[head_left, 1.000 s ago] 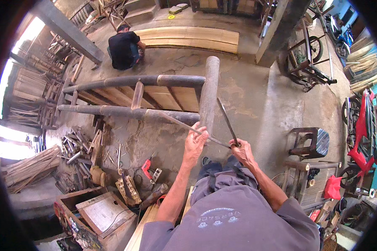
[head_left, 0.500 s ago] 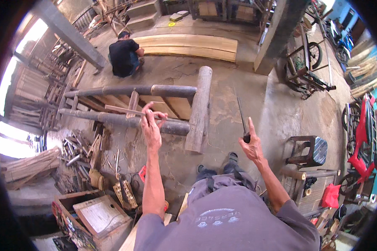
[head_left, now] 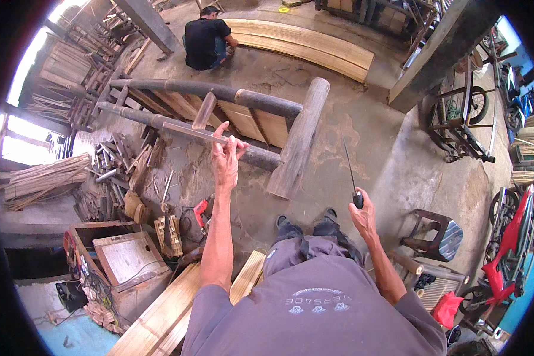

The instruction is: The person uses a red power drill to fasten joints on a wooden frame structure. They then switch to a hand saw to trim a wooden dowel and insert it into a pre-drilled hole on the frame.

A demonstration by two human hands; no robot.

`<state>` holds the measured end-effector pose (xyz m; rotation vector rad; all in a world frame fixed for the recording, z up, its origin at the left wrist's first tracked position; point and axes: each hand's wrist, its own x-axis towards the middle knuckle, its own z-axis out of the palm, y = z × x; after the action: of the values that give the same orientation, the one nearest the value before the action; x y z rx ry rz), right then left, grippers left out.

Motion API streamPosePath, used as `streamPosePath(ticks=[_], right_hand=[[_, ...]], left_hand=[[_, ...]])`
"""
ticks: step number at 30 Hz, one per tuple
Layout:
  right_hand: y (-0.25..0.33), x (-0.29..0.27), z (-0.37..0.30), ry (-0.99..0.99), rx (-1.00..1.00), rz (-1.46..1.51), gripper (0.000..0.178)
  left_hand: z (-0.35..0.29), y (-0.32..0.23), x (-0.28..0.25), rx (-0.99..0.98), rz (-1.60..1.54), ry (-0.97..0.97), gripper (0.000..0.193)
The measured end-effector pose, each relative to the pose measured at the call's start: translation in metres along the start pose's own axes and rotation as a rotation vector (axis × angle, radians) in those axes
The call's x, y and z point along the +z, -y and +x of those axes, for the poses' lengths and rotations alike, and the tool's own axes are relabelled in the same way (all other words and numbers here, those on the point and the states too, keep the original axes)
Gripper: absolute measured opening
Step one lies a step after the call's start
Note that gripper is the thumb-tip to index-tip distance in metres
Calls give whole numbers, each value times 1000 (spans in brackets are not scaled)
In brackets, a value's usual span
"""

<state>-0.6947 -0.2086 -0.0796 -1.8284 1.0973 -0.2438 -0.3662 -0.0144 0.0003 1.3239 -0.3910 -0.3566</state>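
A slim, flat strip of wood or bamboo [head_left: 187, 130] lies across my left hand [head_left: 226, 163], which pinches it near one end, some fingers raised. The strip points left, in front of a dark bamboo frame with light slatted panels [head_left: 267, 104]. My right hand [head_left: 365, 215] is wrapped round the black handle of a long, thin-bladed tool [head_left: 350, 169]. The blade points up and away, and its exact kind cannot be made out. Both hands are in the air, well apart, above the concrete floor.
A person in black [head_left: 206, 43] squats by long bamboo panels [head_left: 302, 44]. To my left are a wooden box [head_left: 130, 261], a red power drill [head_left: 201, 213] and scrap wood [head_left: 115, 169]. A stool [head_left: 436, 233] stands right, near a red motorcycle [head_left: 504, 255] and a concrete pillar [head_left: 439, 53].
The view has tipped downward, so the frame and person sit higher. My right index finger, stretched out before, has curled round the tool's handle. The strip remains in my left hand.
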Motion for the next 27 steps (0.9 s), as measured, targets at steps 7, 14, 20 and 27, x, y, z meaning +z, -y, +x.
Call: streamPosePath(ticks=[7,14,20,27], right_hand=[[9,3,-3,-14,15,-2,47],[34,13,-11,-13,-175,-95,49],[220,-51,-25,-120,-636,126,59],[270,-99,-34,-33,-752,-817,39]], left_hand=[[-3,10,-12,17,-34,-51,38],[-10,12,1,275,312,194,31],[-14,5,59,323,572,483,33],[0,35,54,387,271,393,34]])
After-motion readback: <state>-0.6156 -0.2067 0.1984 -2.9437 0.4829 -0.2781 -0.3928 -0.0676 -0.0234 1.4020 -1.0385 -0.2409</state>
